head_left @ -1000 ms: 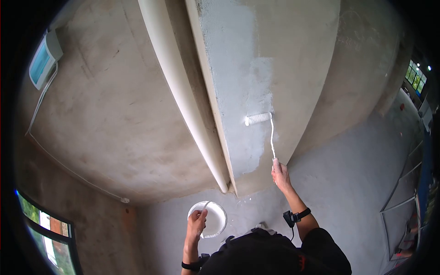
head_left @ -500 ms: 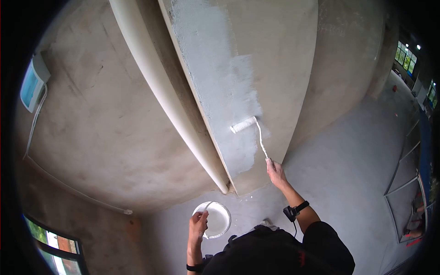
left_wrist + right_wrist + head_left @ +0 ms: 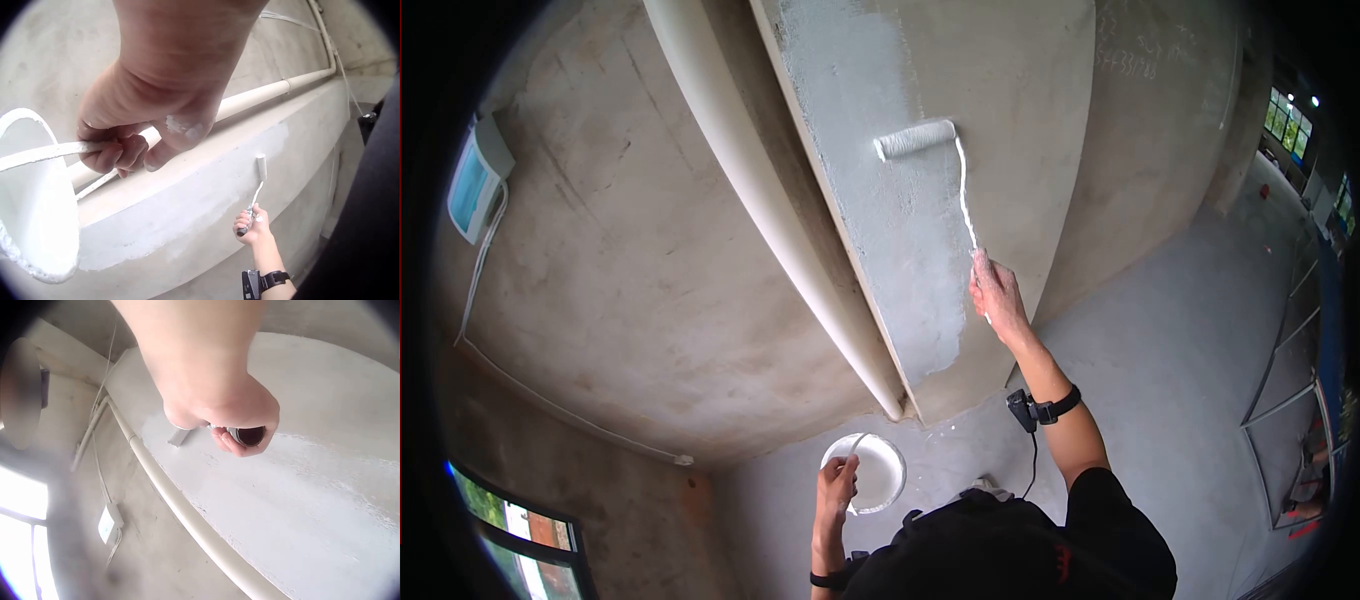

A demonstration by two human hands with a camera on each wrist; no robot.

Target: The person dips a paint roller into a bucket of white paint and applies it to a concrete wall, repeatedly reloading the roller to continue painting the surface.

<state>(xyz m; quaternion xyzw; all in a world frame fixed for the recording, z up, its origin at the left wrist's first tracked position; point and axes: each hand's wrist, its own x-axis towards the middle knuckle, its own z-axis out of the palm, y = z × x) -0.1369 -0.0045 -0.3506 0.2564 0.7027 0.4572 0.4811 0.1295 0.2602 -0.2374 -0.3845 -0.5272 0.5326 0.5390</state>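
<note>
My right hand (image 3: pixel 998 296) grips the handle of a paint roller (image 3: pixel 917 140), whose white sleeve lies against the wall over a pale painted strip (image 3: pixel 910 240). In the right wrist view the fingers (image 3: pixel 234 445) curl round the dark handle end (image 3: pixel 251 436), and part of the roller (image 3: pixel 179 436) shows past the hand. Low on the left, my left hand (image 3: pixel 836 484) holds the handle (image 3: pixel 47 153) of a white bucket (image 3: pixel 897 470); its fingers are curled round that handle in the left wrist view, with white smears on the skin.
A pale vertical pipe (image 3: pixel 770 225) runs down beside the painted strip. An electrical box (image 3: pixel 482 180) with a cable is on the left wall, above a window (image 3: pixel 515 530). Metal framing (image 3: pixel 1280 400) stands at the right, over grey floor (image 3: pixel 1140 350).
The right hand and roller have moved up the wall from the lower part of the painted strip. The left hand still holds the bucket, nearly in place.
</note>
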